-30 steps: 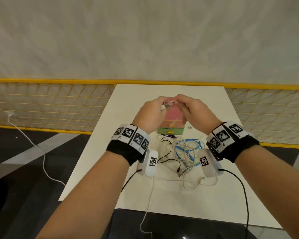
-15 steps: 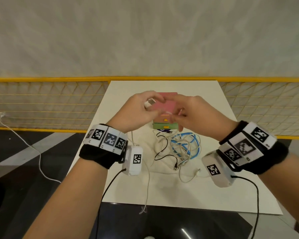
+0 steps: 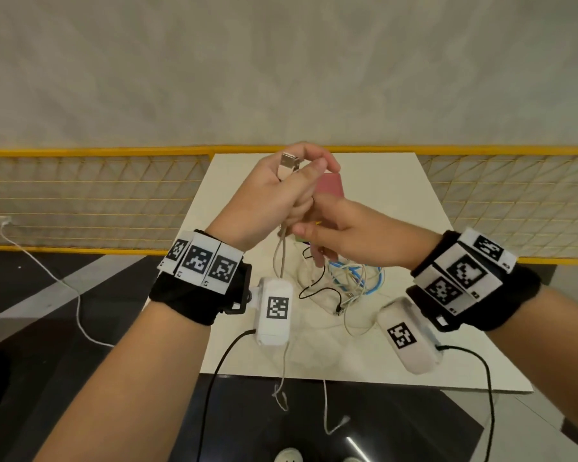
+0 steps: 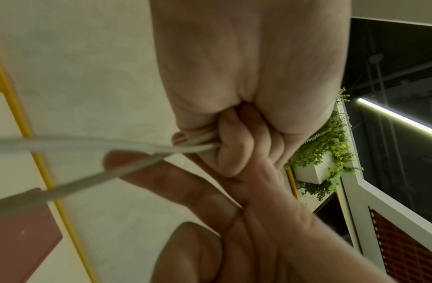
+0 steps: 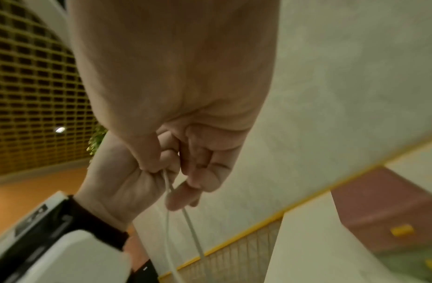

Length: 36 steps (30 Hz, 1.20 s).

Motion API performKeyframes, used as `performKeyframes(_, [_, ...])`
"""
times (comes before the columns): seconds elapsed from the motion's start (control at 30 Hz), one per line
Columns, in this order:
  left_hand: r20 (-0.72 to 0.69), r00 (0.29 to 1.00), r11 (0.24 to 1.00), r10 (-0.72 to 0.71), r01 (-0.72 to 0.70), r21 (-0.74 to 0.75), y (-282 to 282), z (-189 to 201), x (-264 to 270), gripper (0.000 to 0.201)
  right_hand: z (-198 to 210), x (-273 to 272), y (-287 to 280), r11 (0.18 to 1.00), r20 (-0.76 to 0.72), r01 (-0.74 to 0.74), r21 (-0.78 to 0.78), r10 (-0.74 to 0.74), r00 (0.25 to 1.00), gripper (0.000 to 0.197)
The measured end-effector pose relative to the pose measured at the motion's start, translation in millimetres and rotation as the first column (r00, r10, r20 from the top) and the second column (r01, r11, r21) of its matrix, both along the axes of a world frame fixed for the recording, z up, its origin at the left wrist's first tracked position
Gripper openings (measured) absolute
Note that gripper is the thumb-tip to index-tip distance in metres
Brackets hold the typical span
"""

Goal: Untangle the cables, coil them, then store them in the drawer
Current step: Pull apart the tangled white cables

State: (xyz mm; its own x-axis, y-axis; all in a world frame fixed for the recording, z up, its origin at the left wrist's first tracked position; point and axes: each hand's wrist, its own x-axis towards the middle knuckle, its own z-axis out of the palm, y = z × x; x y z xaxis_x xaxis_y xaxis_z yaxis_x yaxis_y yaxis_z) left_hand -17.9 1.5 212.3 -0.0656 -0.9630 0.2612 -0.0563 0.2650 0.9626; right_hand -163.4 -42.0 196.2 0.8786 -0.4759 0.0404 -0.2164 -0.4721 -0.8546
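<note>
My left hand [image 3: 274, 198] is curled round a white USB cable [image 3: 282, 251], its plug [image 3: 289, 163] sticking up above my fist over the desk [image 3: 397, 345]. My right hand [image 3: 344, 228], just right of it, pinches the same cable below. The remaining tangled cables [image 3: 347, 281] lie on the desk near the pink drawer box [image 3: 329, 185].

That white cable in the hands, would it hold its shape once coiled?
Probably not: the white cable droops limply below the left hand. It likely springs loose unless gripped. Its USB plug is the only stiff part.
</note>
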Motion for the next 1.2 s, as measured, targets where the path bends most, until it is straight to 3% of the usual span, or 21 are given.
performKeyframes(0.13, [-0.082, 0.996, 0.999, 0.036, -0.037, -0.010, 2.7, 2.6, -0.3, 0.024, -19.2, 6.4, 12.6, 0.994, 0.073, -0.085, 0.070, 0.079, 0.994, 0.017])
performKeyframes(0.33, [-0.091, 0.981, 0.985, 0.171, -0.169, 0.029, -0.4, -10.1, 0.2, 0.029, -53.8, 8.9, 20.2, 0.996, -0.056, -0.079, -0.042, 0.077, 0.995, 0.027])
performKeyframes(0.5, [-0.040, 0.981, 0.976, 0.190, -0.185, 0.116, -2.3, -25.3, 3.9, 0.038, -50.1, 18.4, 7.2, 0.986, 0.077, -0.059, 0.154, 0.047, 0.996, 0.018])
performKeyframes(0.57, [-0.135, 0.972, 0.967, 0.193, -0.165, 0.193, -3.1, -24.7, 11.4, 0.046, -53.8, 21.8, 5.4, 0.987, -0.029, -0.099, 0.128, 0.104, 0.994, 0.025])
performKeyframes(0.63, [-0.181, 0.954, 0.956, 0.241, -0.200, 0.216, -2.4, -26.5, 24.2, 0.043, -66.2, 23.3, 0.5, 0.979, -0.287, -0.201, 0.026, 0.200, 0.937, 0.039])
performKeyframes(0.73, [-0.057, 0.948, 0.931, 0.314, -0.295, 0.214, 1.1, -43.0, 44.3, 0.038, -98.3, 27.6, -13.4, 0.959, -0.531, -0.254, -0.128, 0.150, 0.834, 0.044])
performKeyframes(0.93, [0.138, 0.919, 0.828, 0.370, -0.394, 0.399, 7.2, -96.5, 64.8, 0.040, -160.7, 63.5, -26.1, 0.995, -0.522, -0.019, -0.094, -0.034, 0.852, 0.025])
performKeyframes(1.03, [0.165, 0.891, 0.754, 0.423, -0.447, 0.481, 6.5, -114.4, 71.7, 0.046, -185.5, 86.8, -22.9, 0.985, -0.596, -0.036, -0.171, -0.075, 0.799, 0.016])
performKeyframes(1.2, [0.163, 0.850, 0.712, 0.500, -0.511, 0.481, 9.7, -130.8, 81.2, 0.035, -223.3, 113.0, -14.2, 0.977, -0.703, -0.098, -0.187, -0.064, 0.709, 0.017])
